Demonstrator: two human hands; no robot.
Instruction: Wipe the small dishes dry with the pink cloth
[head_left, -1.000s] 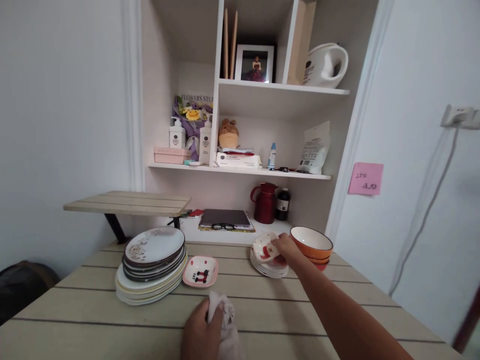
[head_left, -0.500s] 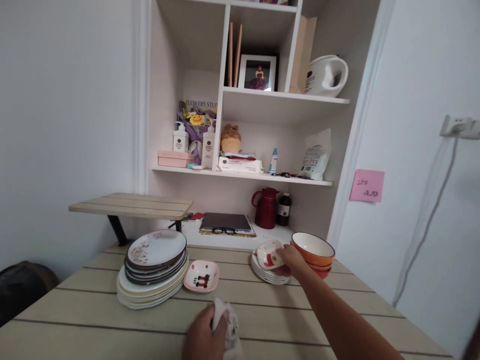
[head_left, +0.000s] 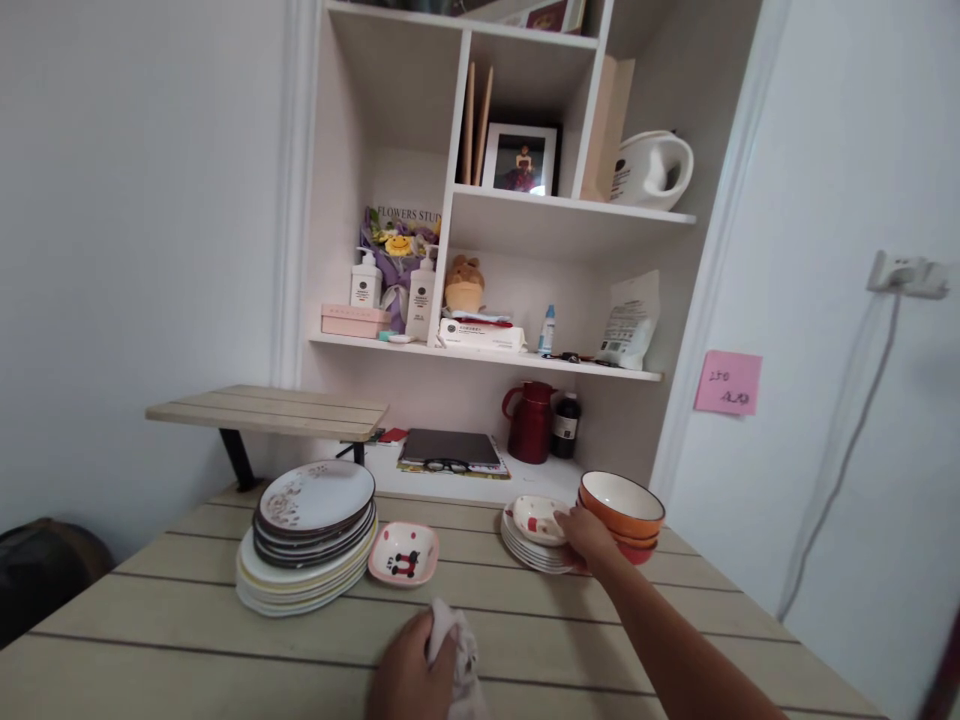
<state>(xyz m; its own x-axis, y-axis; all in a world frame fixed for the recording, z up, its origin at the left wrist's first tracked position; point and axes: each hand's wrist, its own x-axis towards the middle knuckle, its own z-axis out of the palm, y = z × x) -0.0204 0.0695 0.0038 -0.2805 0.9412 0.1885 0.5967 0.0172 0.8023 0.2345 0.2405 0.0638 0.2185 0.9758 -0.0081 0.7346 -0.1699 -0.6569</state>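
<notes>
Near the front of the table my left hand [head_left: 412, 668] is closed round a crumpled pale cloth [head_left: 459, 665]. My right hand [head_left: 586, 540] reaches forward and grips the right edge of a small white dish with red markings [head_left: 536, 518]. That dish lies about level on a stack of small white plates [head_left: 525, 556]. Just right of my right hand stand nested orange bowls [head_left: 622, 500]. A square pink-rimmed dish with a cartoon print [head_left: 403, 553] sits on the table, beside a tall stack of plates [head_left: 315, 500], the top one flower-patterned.
A small raised wooden shelf [head_left: 270, 410] stands behind the plate stack. Further back are a dark laptop-like slab [head_left: 450, 448] with glasses, a red jug [head_left: 531, 422] and a dark bottle [head_left: 566, 424]. Shelving with bottles and boxes rises above the wooden table [head_left: 225, 660].
My right hand has lowered the small dish from a tilt to nearly level on the small plates. The left hand stays with the cloth. The view has shifted slightly.
</notes>
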